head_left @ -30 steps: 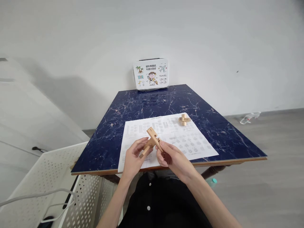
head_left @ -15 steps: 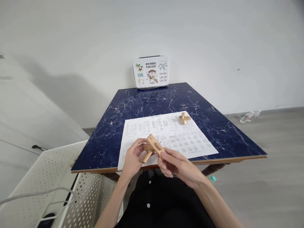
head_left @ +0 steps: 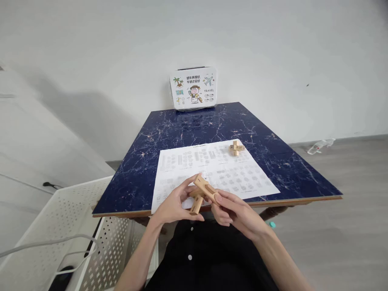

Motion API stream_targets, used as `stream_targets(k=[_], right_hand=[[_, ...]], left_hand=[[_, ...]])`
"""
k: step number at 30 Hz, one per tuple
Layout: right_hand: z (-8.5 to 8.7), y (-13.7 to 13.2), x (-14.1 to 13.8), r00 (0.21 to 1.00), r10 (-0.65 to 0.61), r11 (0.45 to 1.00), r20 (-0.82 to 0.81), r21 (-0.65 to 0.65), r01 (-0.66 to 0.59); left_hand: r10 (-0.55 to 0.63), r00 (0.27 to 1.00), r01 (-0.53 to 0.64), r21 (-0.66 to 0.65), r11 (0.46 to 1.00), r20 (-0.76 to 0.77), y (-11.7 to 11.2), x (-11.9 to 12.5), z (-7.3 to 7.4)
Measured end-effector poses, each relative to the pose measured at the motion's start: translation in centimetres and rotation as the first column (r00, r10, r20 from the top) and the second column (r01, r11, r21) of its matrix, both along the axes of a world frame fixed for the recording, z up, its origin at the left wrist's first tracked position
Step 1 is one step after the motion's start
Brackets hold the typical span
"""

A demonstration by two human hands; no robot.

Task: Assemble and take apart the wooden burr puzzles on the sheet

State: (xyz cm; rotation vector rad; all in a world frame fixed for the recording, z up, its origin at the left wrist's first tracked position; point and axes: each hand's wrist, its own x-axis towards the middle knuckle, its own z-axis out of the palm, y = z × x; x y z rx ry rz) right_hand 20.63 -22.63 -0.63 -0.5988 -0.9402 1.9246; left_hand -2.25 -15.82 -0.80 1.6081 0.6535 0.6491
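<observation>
Over the table's front edge, my right hand pinches the near end of a long, light wooden puzzle piece with a notch in its upper face. My left hand curves around the far end of that piece and grips a second wooden puzzle piece that slants below it, marked on its face. The pieces touch and cross; whether they interlock I cannot tell, as fingers cover the joint. Beneath lies a white printed sheet with rows of grey diagrams. A cross-shaped wooden puzzle stands on its far right corner.
The dark blue marbled table has a wooden front edge. A white printed case leans against the wall at the back. White perforated baskets with a cable stand at the left. A clear plastic bottle lies on the floor at right.
Both hands and the pieces have shifted slightly right. The lower piece has turned, showing more of its marked face, and my left thumb has come under its end. The view has tilted a little.
</observation>
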Motion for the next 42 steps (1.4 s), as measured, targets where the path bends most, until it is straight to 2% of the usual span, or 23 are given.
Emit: stream_targets(k=[5, 11, 17, 29, 35, 38, 42], right_hand=[[-0.8, 0.3, 0.2, 0.998, 0.019, 1.0, -0.053, -0.01, -0.02], [-1.0, 0.5, -0.1, 0.998, 0.053, 0.998, -0.019, -0.032, -0.054], [-0.5, 0.3, 0.2, 0.996, 0.053, 0.999, 0.067, 0.001, -0.053], [-0.4, 0.4, -0.4, 0.972, -0.102, 0.995, 0.212, 0.042, 0.095], [0.6, 0.8, -0.8, 0.949, -0.164, 0.983, 0.268, 0.121, 0.136], [0.9, 1.6, -0.7, 0.954, -0.16, 0.985, 0.255, 0.112, 0.135], [1.2, 3.0, -0.2, 0.957, -0.148, 0.989, 0.25, 0.042, 0.142]], left_hand=[[-0.074, 0.996, 0.075, -0.005, 0.997, 0.053, 0.5, -0.1, -0.2], [-0.068, 0.998, 0.067, 0.026, 0.997, 0.016, 0.3, -0.1, -0.2], [-0.054, 0.999, 0.054, 0.055, 0.997, -0.011, 0.4, -0.3, -0.6], [0.053, 0.99, -0.038, 0.119, 0.992, -0.128, 0.3, 0.3, 0.2], [0.121, 0.985, -0.096, 0.193, 0.976, -0.123, 0.1, 0.4, 0.2], [0.151, 0.979, -0.124, 0.192, 0.974, -0.134, 0.3, 0.4, -0.2], [0.119, 0.984, -0.099, 0.15, 0.984, -0.13, 0.5, 0.4, -0.6]])
